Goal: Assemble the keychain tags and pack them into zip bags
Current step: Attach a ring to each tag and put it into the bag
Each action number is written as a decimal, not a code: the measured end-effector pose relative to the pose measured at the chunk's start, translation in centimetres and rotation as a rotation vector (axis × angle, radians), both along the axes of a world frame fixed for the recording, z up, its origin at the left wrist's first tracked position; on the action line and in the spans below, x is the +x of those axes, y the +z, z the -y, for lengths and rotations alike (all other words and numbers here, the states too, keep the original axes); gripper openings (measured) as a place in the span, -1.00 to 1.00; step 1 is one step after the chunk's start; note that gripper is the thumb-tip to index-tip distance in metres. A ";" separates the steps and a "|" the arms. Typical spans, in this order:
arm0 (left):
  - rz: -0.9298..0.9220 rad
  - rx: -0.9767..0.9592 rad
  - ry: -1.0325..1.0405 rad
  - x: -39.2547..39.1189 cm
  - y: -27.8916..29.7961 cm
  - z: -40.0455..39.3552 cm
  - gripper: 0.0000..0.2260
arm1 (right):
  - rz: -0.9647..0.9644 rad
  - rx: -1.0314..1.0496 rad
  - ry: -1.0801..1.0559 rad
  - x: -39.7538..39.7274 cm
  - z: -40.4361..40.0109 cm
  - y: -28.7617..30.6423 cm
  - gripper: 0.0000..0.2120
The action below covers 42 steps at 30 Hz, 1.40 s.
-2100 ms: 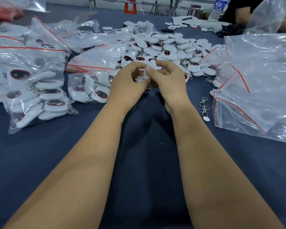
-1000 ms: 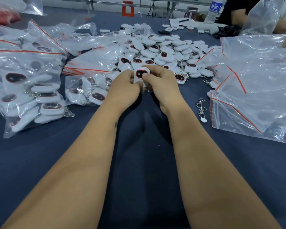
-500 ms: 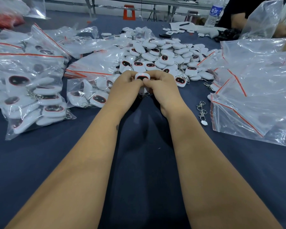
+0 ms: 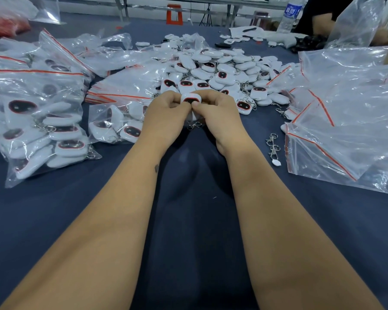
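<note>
A: Starting nearest, what do you see?

B: Two bare forearms reach out over a dark blue table. At their ends the left hand and right hand meet, knuckles almost touching.

A: Holding anything?

B: Both pinch one white tag between them. Its dark, red-rimmed face looks up, fingers curl over its sides, and the two thumbs press together just below that face. A metal clasp hangs under the hands, close to the table.

A: And around the hands?

B: To the right, a loose chain with a small white piece at its end lies on the table, just beside a heap of clear bags with red zip strips. I see nothing in those. Left of the hands, a small bag holds several tags. Further left, a bigger filled bag lies with more like it.

A: Beyond the hands?

B: A pile of tags, many with metal rings, spreads across the middle of the table. Flat bags lie at its left edge.

A: At the far side?

B: A water bottle stands near the far right corner. Beside it, another person's arm shows behind a raised clear bag. An orange stool stands past the table.
</note>
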<state>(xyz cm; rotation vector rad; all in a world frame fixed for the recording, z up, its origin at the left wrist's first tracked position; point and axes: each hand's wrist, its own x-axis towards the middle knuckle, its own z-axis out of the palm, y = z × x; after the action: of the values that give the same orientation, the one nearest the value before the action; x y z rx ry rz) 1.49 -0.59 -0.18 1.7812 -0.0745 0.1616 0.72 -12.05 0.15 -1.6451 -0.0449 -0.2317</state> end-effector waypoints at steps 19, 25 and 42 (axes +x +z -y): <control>0.191 0.863 0.312 -0.3 0.0 -1.4 -0.77 | 0.064 0.238 -0.197 -0.1 -0.2 0.3 -0.88; 0.151 0.634 0.348 -0.5 0.3 -1.3 -0.81 | -0.017 0.462 -0.098 0.6 -0.3 0.5 -0.86; 0.127 -0.085 0.410 -0.7 1.4 -1.0 -0.89 | 0.004 0.396 0.092 0.3 -1.7 0.4 -0.84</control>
<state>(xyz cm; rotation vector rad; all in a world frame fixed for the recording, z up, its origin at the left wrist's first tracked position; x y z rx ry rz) 0.76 0.46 1.25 1.6822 0.2053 0.5647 1.06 -10.36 0.56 -1.2454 -0.0724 -0.1616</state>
